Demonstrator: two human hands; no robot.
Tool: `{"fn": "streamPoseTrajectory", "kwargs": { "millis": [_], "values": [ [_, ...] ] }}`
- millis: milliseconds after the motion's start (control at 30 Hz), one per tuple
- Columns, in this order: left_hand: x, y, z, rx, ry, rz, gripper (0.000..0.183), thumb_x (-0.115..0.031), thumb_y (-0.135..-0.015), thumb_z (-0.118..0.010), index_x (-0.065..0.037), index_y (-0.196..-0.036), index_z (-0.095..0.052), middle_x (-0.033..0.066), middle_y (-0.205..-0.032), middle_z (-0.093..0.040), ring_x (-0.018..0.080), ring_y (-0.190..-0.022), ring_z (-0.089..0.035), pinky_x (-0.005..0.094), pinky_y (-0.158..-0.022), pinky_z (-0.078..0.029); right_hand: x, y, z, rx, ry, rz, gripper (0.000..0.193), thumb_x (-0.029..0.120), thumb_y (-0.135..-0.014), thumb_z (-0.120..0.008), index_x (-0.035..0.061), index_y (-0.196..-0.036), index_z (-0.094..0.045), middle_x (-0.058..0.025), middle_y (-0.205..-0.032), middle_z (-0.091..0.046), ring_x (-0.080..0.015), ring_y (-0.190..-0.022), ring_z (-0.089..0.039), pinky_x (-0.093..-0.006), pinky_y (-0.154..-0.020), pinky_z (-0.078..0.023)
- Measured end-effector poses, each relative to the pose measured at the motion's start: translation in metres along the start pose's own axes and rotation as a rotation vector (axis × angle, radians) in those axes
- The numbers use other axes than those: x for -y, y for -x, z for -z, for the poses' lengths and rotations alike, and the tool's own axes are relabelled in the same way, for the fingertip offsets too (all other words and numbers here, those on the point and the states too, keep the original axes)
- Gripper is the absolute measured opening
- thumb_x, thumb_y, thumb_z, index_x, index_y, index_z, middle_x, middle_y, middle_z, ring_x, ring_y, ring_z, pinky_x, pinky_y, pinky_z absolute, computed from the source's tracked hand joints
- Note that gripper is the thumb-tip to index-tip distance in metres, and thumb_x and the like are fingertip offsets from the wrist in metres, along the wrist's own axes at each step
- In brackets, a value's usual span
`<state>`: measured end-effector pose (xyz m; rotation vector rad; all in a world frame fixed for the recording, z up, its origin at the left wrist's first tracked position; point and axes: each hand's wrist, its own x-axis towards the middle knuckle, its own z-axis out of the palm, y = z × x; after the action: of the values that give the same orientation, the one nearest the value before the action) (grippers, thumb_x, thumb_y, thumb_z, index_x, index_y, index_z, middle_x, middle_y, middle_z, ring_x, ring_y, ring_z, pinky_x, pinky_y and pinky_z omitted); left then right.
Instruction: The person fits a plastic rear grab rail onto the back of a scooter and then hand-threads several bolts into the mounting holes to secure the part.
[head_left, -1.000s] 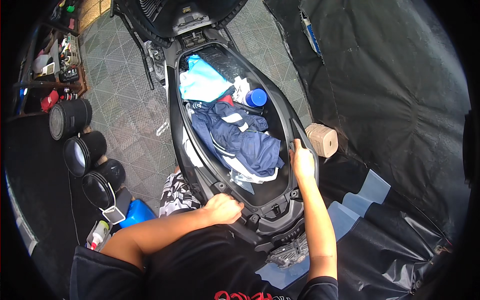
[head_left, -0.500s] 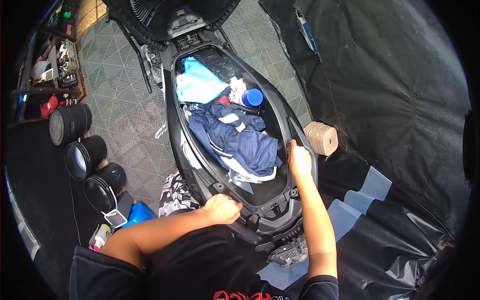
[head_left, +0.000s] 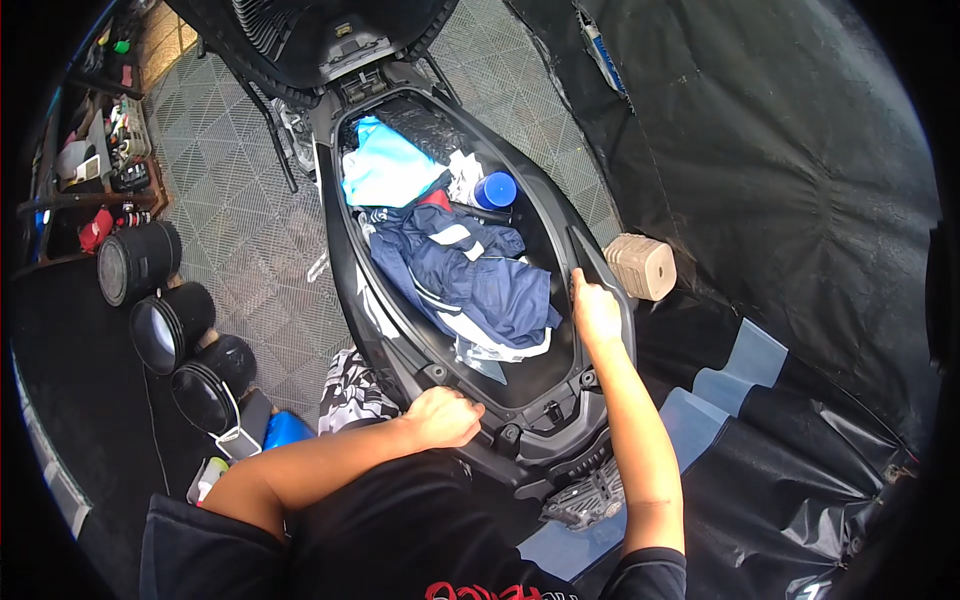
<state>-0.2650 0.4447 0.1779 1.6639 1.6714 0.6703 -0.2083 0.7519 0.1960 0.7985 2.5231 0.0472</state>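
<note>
A scooter stands before me, its seat tipped up at the far end. Inside the storage bin lie a dark blue jacket with white stripes, a light blue cloth, crumpled white paper and a blue-capped container. My left hand is closed at the scooter's near left side trim, fingertips tucked under and partly hidden. Farther along the right side, my right hand is wrapped round the outer trim beside the bin's rim.
Several black cylinders line the left, below a shelf of tools and small items. A tan ridged block sits right of the scooter, by black sheeting and a translucent strip. Patterned cloth shows near my left forearm.
The view has shifted a little, so the scooter and its contents appear slightly farther left and up. Both hands keep their hold on the trim.
</note>
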Motion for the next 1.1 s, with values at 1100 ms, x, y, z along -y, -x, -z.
{"fn": "streamPoseTrajectory", "kwargs": {
  "millis": [1100],
  "values": [
    [0.000, -0.001, -0.001, 0.053, -0.001, 0.013, 0.021, -0.024, -0.085, -0.058, -0.007, -0.074, -0.061, 0.0108, -0.059, -0.064, 0.0287, -0.060, -0.068, 0.0426, -0.056, -0.055, -0.006, -0.005, -0.007, 0.042, 0.075, 0.041, 0.023, 0.011, -0.090, -0.061, -0.0003, -0.109, -0.060, -0.0186, -0.080, -0.072, -0.0342, -0.077, -0.074, -0.0428, -0.067, -0.060]
  ]
}}
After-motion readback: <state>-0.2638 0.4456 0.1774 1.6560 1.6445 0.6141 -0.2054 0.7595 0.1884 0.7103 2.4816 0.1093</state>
